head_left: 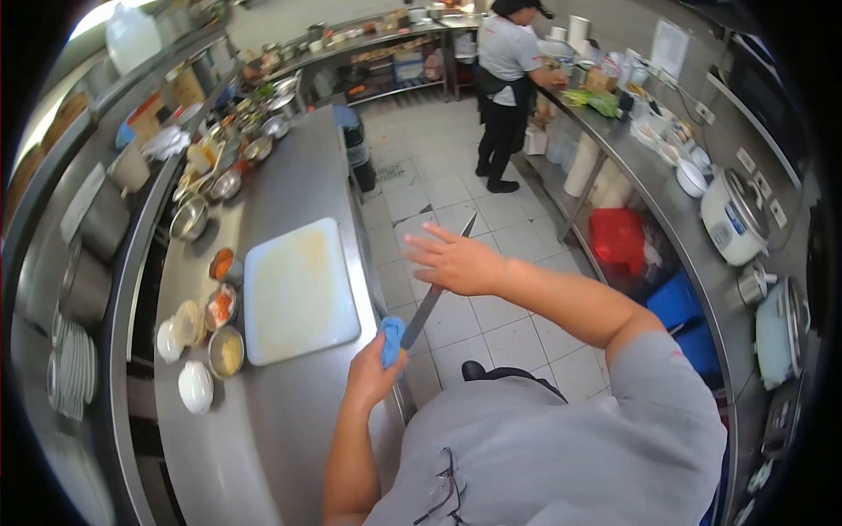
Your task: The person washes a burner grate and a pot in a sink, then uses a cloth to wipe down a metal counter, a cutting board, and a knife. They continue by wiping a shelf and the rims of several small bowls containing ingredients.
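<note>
Near the counter's front edge, my left hand (373, 375) is closed around a blue cloth (392, 340) at the handle end of a long knife (424, 314). The blade points up and away, over the tiled floor. My right hand (458, 261) has its fingers spread and lies across the upper part of the blade, with the tip showing beyond it. Whether the palm touches the blade I cannot tell. To the left, a white cutting board (300, 291) lies flat on the steel counter (263, 447).
Bowls with food, such as a metal bowl (226, 352), stand left of the board. A co-worker (509, 83) stands at the right-hand counter (645, 162), which holds greens (596, 101) and a rice cooker (733, 217). A red bag (617, 238) is below it.
</note>
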Demonstrator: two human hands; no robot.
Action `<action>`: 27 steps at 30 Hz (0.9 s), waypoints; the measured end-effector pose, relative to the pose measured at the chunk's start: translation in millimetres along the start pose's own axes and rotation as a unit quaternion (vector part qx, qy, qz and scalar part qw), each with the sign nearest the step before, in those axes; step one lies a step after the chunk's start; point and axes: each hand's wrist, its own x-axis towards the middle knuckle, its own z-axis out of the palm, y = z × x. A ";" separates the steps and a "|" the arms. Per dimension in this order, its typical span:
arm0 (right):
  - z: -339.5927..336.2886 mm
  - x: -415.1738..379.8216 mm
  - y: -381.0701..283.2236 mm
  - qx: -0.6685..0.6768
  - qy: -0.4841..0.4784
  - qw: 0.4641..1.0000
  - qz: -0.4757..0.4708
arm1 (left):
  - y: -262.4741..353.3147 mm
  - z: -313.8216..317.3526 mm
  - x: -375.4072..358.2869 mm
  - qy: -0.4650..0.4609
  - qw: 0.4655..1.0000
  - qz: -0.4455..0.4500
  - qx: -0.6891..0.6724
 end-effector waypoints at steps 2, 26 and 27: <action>21.2 -28.5 17.0 0.081 -0.312 0.945 -0.048 | 11.7 -1.9 -0.5 -0.031 0.999 -0.004 -0.016; -14.8 -394.0 154.8 -0.076 -0.122 0.541 0.829 | -200.8 42.4 -44.9 0.430 0.873 -0.211 0.093; -18.9 -406.1 164.0 -0.085 -0.142 0.531 0.831 | -203.4 43.9 -45.4 0.429 0.872 -0.215 0.091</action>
